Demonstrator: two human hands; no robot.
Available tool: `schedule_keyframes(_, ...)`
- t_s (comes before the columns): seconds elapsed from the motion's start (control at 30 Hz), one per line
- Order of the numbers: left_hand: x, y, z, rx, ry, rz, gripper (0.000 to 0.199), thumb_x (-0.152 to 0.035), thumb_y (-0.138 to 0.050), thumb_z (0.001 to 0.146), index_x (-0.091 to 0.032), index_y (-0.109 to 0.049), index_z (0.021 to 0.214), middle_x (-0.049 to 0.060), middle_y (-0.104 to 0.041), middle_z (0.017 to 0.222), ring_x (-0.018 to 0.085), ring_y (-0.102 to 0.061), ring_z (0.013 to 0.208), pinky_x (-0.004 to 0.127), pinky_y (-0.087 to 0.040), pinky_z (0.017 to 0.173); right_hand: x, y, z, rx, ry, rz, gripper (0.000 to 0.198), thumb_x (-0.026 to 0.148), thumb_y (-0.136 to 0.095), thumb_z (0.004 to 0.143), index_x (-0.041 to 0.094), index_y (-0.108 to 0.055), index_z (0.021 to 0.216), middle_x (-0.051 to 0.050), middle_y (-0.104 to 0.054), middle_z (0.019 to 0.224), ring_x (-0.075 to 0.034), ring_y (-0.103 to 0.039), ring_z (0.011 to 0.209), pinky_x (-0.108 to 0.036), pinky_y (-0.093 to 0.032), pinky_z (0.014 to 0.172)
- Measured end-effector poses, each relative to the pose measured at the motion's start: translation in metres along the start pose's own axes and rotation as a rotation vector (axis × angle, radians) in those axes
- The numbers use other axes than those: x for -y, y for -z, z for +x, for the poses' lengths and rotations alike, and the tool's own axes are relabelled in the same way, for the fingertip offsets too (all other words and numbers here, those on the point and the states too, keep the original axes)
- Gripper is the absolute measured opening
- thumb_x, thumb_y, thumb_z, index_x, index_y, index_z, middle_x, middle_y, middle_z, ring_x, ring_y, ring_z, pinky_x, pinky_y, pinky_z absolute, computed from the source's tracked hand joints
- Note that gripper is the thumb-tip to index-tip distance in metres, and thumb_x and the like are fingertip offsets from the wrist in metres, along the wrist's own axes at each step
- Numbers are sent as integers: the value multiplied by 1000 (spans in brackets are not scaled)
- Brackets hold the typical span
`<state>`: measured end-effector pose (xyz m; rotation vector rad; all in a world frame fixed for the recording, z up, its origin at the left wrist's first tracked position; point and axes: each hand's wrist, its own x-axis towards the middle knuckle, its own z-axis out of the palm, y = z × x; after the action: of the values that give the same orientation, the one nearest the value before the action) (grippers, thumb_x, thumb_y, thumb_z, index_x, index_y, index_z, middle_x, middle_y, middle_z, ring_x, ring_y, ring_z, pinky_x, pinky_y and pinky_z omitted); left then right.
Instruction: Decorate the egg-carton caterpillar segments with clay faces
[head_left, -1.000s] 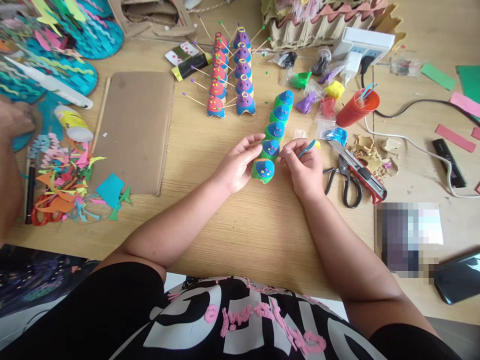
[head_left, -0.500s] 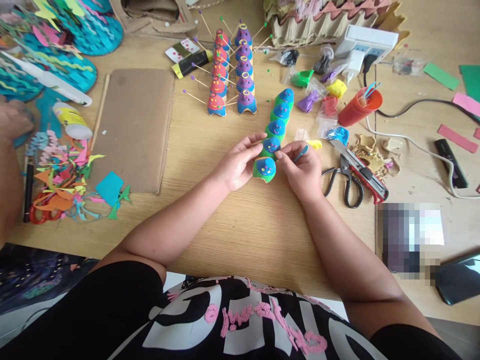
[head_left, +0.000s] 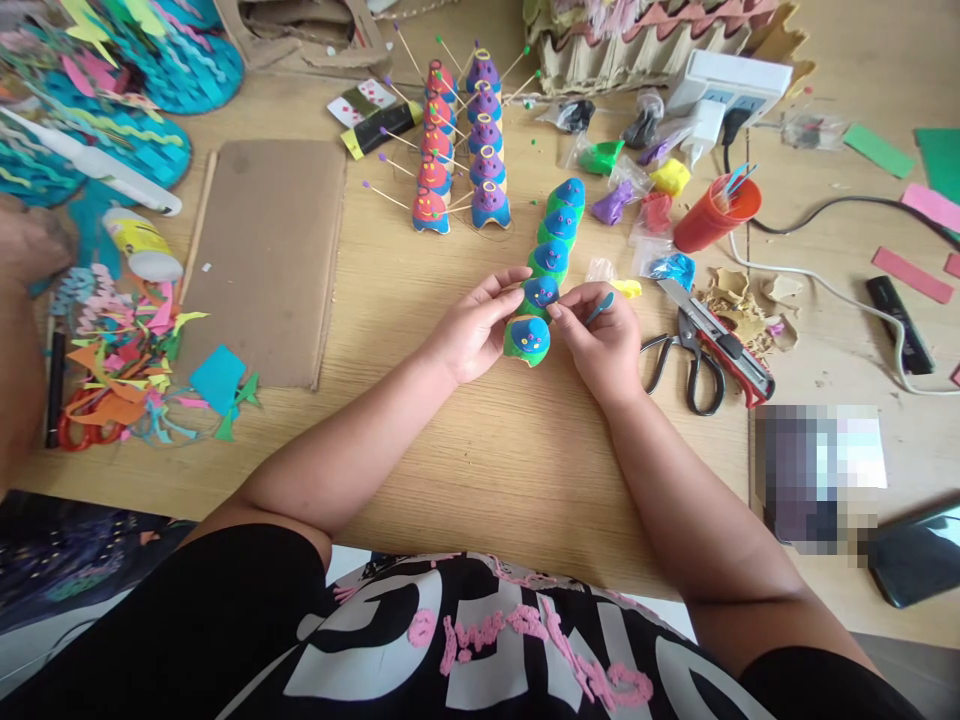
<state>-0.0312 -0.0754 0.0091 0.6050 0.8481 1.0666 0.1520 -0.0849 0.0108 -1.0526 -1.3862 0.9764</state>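
Observation:
A blue and green egg-carton caterpillar (head_left: 550,258) lies on the table in front of me, its bumps bearing small clay faces. My left hand (head_left: 474,328) grips its side near the front, thumb and fingers closed on the second bump. On the other side, my right hand (head_left: 606,335) pinches close against that same bump; whatever is between its fingertips is too small to tell. A small blue plastic clay tool (head_left: 601,305) is tucked in the right hand. Behind stand a red-and-blue row (head_left: 432,175) and a purple-and-blue row (head_left: 489,165) with toothpicks stuck in them.
Right of the caterpillar lie bagged clay lumps (head_left: 615,202), a red cup (head_left: 716,218), scissors (head_left: 688,365) and a red utility knife (head_left: 724,345). Cardboard (head_left: 262,260) and paper scraps (head_left: 142,375) lie left. Another person's hand (head_left: 30,240) is at the left edge.
The whole view has shifted very slightly. Both hands keep the same hold on the caterpillar, with barely any finger movement visible.

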Motion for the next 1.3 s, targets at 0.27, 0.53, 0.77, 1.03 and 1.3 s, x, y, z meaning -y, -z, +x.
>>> schedule_keyframes(0.27, -8, -13, -7, -47, 67, -123, 14, -12, -72, 99, -21, -73, 110, -1, -83, 101, 10, -77, 79, 19, -55, 66, -2, 0, 0, 7, 1, 9, 49, 72, -83, 86, 25, -68, 87, 2, -68, 77, -12, -57, 66, -30, -47, 62)
schedule_keyframes(0.53, -8, -14, -7, -50, 73, -134, 14, -10, -70, 100, -20, -72, 110, 0, -84, 104, 10, -77, 79, 20, -56, 67, -2, 0, 0, 0, -13, 27, 50, 71, -85, 85, 24, -69, 88, 2, -68, 78, -11, -56, 67, -30, -47, 62)
schedule_keyframes(0.77, -8, -12, -6, -30, 74, -127, 15, -10, -69, 101, -20, -73, 111, 0, -84, 102, 10, -77, 79, 19, -57, 66, 1, -1, 1, 0, -56, 94, 49, 64, -93, 80, 25, -64, 86, 4, -63, 75, -10, -55, 66, -28, -47, 62)
schedule_keyframes(1.03, -9, -14, -7, -39, 84, -104, 14, -12, -71, 100, -21, -72, 111, 0, -83, 105, 10, -77, 77, 18, -58, 64, 0, 2, 5, 43, -142, 119, 59, 70, -95, 73, 25, -59, 81, 6, -56, 71, -10, -47, 64, -28, -39, 59)
schedule_keyframes(1.3, -9, -14, -8, -45, 94, -97, 19, -15, -73, 99, -22, -71, 117, 0, -83, 110, 10, -79, 80, 19, -59, 66, -2, 3, 6, 68, -154, 136, 60, 73, -94, 73, 24, -58, 81, 6, -54, 71, -10, -44, 65, -28, -37, 60)
